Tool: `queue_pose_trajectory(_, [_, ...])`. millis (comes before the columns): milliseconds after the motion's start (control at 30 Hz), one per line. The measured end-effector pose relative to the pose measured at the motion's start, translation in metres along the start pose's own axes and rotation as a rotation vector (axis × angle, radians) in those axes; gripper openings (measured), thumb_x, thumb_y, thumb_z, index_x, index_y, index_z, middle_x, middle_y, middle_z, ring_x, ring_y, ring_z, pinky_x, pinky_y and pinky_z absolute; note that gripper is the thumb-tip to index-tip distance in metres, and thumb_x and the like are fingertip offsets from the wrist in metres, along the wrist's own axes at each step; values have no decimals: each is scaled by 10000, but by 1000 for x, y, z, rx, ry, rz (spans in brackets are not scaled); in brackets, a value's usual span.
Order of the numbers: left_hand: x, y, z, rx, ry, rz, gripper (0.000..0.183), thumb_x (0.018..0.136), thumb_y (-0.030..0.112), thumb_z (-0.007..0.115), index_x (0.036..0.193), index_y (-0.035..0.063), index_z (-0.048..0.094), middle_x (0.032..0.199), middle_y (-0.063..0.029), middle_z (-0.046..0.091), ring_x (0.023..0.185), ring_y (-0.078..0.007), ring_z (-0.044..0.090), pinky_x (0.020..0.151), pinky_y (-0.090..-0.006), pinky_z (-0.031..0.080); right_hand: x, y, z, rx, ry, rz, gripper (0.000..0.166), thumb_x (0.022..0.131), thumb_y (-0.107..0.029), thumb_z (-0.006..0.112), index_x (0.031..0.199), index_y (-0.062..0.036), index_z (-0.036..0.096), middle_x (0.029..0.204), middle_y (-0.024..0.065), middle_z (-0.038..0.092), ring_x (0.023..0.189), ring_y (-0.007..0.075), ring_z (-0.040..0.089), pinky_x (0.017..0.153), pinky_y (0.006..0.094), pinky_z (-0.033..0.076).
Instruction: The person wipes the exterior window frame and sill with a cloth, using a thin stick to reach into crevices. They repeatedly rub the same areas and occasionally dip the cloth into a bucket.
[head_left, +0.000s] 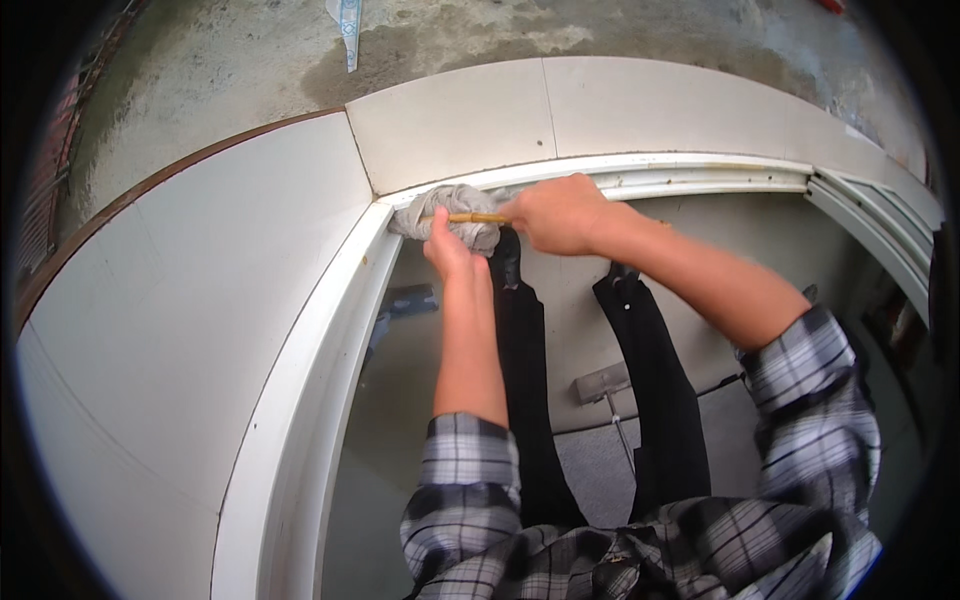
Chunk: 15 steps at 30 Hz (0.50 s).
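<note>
A bundled grey cloth (465, 201) lies against the corner of a white door frame's threshold track (697, 180). A thin bamboo stick (480, 218) crosses over the cloth. My left hand (450, 244) grips the stick near its left end, with the thumb over it and the cloth beneath. To the right, my right hand (562, 214) is closed around the same stick, just above the track. The stick's far end shows beyond my right wrist.
Pale wall tiles (450, 120) border the frame, with stained concrete (465, 37) beyond them. A flat mop (600, 382) lies on the floor near my legs. A blue-grey object (412, 300) is inside the frame at left. Sliding panels (874, 202) stand at right.
</note>
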<state>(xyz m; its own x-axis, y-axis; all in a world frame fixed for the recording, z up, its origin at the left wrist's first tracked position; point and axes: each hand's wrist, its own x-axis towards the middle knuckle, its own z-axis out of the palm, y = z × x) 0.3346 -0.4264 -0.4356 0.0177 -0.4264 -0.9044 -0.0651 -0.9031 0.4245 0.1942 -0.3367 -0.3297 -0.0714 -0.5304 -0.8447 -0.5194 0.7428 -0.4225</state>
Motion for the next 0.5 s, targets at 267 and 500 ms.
queue_pose_trajectory(267, [-3, -19, -4, 20, -8, 20, 423, 878, 168, 635, 1203, -61, 494, 1161, -152, 562, 1061, -231, 557, 893, -384, 475, -8, 8, 24, 3, 93, -18, 205, 934, -267, 495, 1066, -188, 630, 756, 90, 658, 722, 343, 628, 652, 457, 471])
queue_pose_trajectory(500, [-28, -27, -17, 201, -177, 222, 485, 925, 178, 595, 1316, -33, 398, 1270, -148, 523, 1117, -227, 543, 966, -354, 431, -37, 30, 99, 499, 282, 4, 344, 942, -226, 534, 1282, -192, 571, 776, 131, 647, 686, 302, 627, 611, 380, 473])
